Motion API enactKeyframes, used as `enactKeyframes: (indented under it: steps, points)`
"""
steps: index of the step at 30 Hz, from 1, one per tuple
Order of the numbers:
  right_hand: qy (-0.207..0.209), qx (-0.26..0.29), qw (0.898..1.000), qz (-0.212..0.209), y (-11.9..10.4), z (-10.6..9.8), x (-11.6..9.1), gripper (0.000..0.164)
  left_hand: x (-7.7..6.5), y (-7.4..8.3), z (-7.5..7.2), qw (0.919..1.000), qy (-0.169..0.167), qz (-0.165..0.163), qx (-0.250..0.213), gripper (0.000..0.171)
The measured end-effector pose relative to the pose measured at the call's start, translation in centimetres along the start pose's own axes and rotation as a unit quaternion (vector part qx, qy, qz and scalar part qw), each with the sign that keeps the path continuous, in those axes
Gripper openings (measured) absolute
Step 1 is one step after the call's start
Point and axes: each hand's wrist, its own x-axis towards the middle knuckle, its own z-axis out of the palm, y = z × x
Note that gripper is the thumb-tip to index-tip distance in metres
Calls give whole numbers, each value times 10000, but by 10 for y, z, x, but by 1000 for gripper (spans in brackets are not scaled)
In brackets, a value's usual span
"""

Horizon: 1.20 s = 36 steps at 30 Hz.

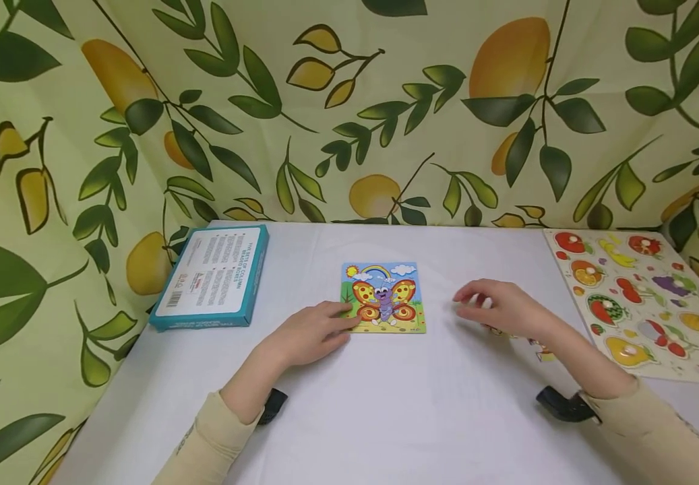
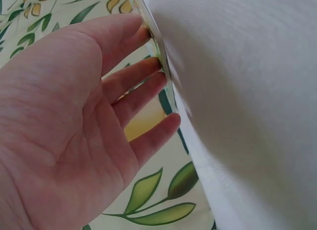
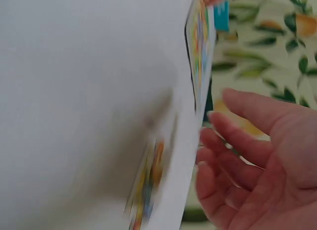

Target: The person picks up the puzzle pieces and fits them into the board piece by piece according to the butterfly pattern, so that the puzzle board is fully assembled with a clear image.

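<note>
A square butterfly picture board (image 1: 385, 296) lies flat on the white table, with a rainbow and sun printed at its top. The fingertips of my left hand (image 1: 313, 333) rest at its left edge, fingers nearly straight; in the left wrist view the left hand (image 2: 79, 121) has its fingertips along the thin board edge. To the right of the board, my right hand (image 1: 503, 306) hovers with loosely bent fingers, and nothing shows between them. Small colourful flat pieces (image 1: 543, 350) lie under it, partly hidden by the hand and wrist. The right wrist view shows these pieces (image 3: 146, 185) blurred beside the right hand (image 3: 257, 165).
A teal-edged box (image 1: 212, 276) with printed text lies at the left of the table. On the right is a fruit peg board (image 1: 646, 303) with several fruit shapes. A patterned cloth (image 1: 349, 135) with leaves and fruit hangs behind the white table (image 1: 373, 417).
</note>
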Motion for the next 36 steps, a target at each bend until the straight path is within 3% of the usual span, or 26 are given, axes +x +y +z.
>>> enactKeyframes:
  steps: [4,8,12,18,24,30,36]
  points:
    - [-66,-353,9986,395,26,-18,-29,38,-1,0,0,9999,88,32,134,40]
    - [-13,-526,9968,598,41,-22,-45,46,0,0,0,9996,173,180,162,40]
    - [148,-520,9970,555,49,-16,-51,46,4,0,0,9993,151,337,-28,42]
    - [242,-313,9972,632,51,-14,-48,35,8,4,-1,9993,-5,211,-294,44]
    - [307,842,9939,646,25,-1,-20,22,11,8,-1,9997,38,180,-161,42]
    - [93,2235,9698,969,-18,31,29,33,11,6,0,9996,-9,85,-271,42]
    - [-179,2318,9687,867,-37,57,63,28,10,0,1,9985,-90,77,-540,46]
